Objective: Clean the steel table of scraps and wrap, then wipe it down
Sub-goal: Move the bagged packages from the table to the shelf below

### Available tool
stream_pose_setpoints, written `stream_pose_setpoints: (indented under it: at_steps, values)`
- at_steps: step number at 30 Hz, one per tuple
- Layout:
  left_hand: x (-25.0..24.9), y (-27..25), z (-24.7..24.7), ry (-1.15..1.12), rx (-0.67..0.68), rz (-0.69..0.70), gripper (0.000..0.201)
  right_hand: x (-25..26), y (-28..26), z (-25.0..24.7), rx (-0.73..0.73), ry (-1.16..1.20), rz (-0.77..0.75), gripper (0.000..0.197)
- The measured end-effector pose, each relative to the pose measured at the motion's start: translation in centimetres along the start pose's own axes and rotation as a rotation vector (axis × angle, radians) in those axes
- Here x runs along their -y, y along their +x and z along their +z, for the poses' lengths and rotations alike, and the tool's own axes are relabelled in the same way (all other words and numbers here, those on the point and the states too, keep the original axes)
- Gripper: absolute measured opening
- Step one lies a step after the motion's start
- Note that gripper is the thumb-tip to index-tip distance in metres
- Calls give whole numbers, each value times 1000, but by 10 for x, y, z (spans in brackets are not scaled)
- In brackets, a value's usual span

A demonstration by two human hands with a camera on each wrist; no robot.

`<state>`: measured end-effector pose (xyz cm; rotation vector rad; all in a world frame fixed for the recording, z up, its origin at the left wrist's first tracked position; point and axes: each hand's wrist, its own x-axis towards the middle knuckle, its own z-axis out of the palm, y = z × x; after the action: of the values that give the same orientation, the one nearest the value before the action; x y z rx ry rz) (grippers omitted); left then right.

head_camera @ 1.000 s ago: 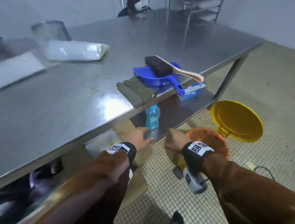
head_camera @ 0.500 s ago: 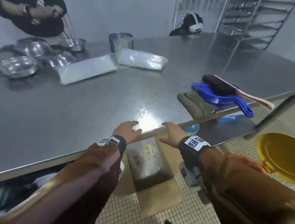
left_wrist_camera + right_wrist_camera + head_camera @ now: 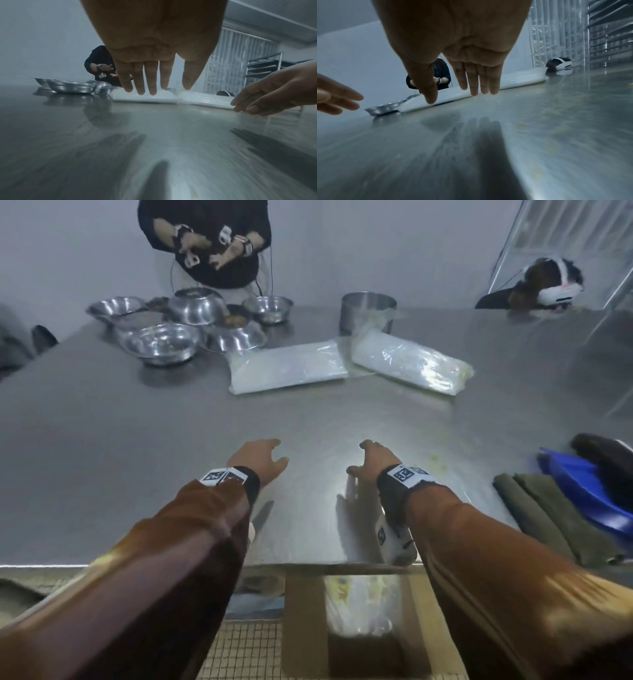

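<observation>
Both my hands hover just above the steel table [image 3: 102, 460], side by side near its middle, fingers straight and holding nothing: left hand [image 3: 260, 455] [image 3: 154, 75], right hand [image 3: 371, 457] [image 3: 471, 75]. Beyond them lie two clear plastic-wrapped packs, one flat [image 3: 287, 368] [image 3: 145, 96] and one bulkier to the right [image 3: 411, 361] [image 3: 488, 83]. Faint yellowish scraps [image 3: 436, 458] smear the steel right of my right hand. At the right edge sit a folded olive cloth [image 3: 544, 515] and a blue dustpan [image 3: 582, 491] with a dark brush [image 3: 606, 457] on it.
Several steel bowls [image 3: 161, 344] cluster at the far left, and a steel pot [image 3: 368, 311] stands behind the packs. A person in black [image 3: 205, 241] stands across the table. A headset [image 3: 555, 285] lies at the far right corner. A bag-lined box [image 3: 363, 611] is below the near edge.
My hands rose from under the table's near edge and moved forward over the top, spreading apart. My view swung left and up from the floor and the yellow bin to the tabletop.
</observation>
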<state>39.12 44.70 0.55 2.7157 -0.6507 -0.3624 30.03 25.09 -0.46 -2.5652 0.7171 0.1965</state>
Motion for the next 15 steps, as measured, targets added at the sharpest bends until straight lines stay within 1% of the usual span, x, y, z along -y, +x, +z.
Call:
stream_pose_setpoints:
  at_steps: [5,8,10,12,15]
  values:
    - [14,48,-22,12,-22,16,54,32,52,-7,-28,114,-13,62]
    - [26,91,-39,49,-54,65,56,50,93,-10,-103,239,-19,60]
    - [32,123,-52,95,-74,137,56,62,124,-11,-163,388,30,59]
    - [39,160,-64,147,-64,191,58,75,156,-14,-213,579,119,59]
    - [53,217,-74,222,-6,210,68,92,207,-16,-241,803,287,60]
